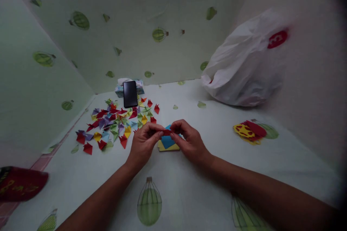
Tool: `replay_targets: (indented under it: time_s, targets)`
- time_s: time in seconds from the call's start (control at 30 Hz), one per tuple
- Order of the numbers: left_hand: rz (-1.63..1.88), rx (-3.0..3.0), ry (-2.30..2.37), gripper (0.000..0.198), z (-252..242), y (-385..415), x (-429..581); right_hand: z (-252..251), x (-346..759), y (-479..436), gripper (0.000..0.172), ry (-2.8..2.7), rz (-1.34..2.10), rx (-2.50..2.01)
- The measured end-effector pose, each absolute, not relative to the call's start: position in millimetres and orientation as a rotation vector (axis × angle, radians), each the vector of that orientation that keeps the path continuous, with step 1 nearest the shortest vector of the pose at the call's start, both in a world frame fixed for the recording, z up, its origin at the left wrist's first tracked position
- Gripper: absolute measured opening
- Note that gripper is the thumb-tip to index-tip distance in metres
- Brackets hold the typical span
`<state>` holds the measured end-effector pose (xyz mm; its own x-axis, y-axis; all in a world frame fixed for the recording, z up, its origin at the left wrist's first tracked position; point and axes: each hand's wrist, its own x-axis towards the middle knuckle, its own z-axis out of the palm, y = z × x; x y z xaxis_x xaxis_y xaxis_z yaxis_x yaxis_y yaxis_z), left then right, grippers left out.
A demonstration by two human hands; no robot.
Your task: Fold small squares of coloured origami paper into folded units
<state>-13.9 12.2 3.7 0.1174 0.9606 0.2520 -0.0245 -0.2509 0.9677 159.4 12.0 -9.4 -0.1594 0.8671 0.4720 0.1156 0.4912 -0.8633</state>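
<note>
Between both hands is a small folded piece of red paper (167,133). My left hand (146,140) pinches its left end with thumb and forefinger, and my right hand (189,140) pinches the right end. Directly beneath lie blue paper (168,142) and, under that, yellow paper (168,148), partly hidden by the hands. To the left of my left hand spreads a pile of small folded paper pieces (114,122) in red, yellow, green, purple and blue.
A dark phone (130,94) leans on a tissue box (119,91) behind the pile. At the back right stands a white plastic bag (238,68). Red and yellow paper cut-outs (249,132) lie at the right. A dark red object (24,184) sits at the left edge.
</note>
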Motion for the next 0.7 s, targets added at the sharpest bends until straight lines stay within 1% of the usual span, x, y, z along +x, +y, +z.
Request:
replay_targets:
  time_s: [0.13, 0.23, 0.4, 0.57, 0.63, 0.7]
  targets:
    - [1.308, 1.485, 0.961, 0.003, 3.4, 11.7, -13.5, -6.6, 161.7, 13.1, 0.005, -1.667, 0.820, -0.883]
    - [1.298, 1.472, 0.959, 0.003, 5.7, 10.7, -12.2, -5.0, 162.8, 13.3, 0.013, -1.710, 0.750, -0.894]
    - [1.245, 1.329, 0.977, 0.007, 5.0, 9.9, -11.0, -5.4, 163.0, 14.3, 0.018, -1.728, 0.719, -0.946]
    - [1.248, 1.231, 0.984, 0.010, 1.2, 11.5, -11.8, -7.1, 163.3, 18.2, 0.022, -1.685, 0.848, -1.019]
    - [1.262, 1.207, 0.990, 0.010, 1.4, 12.1, -11.9, -7.8, 163.4, 20.4, 0.017, -1.660, 0.946, -1.038]
    - [1.267, 1.164, 1.002, 0.011, 1.9, 12.9, -11.8, -8.4, 163.4, 22.7, 0.016, -1.599, 1.062, -1.062]
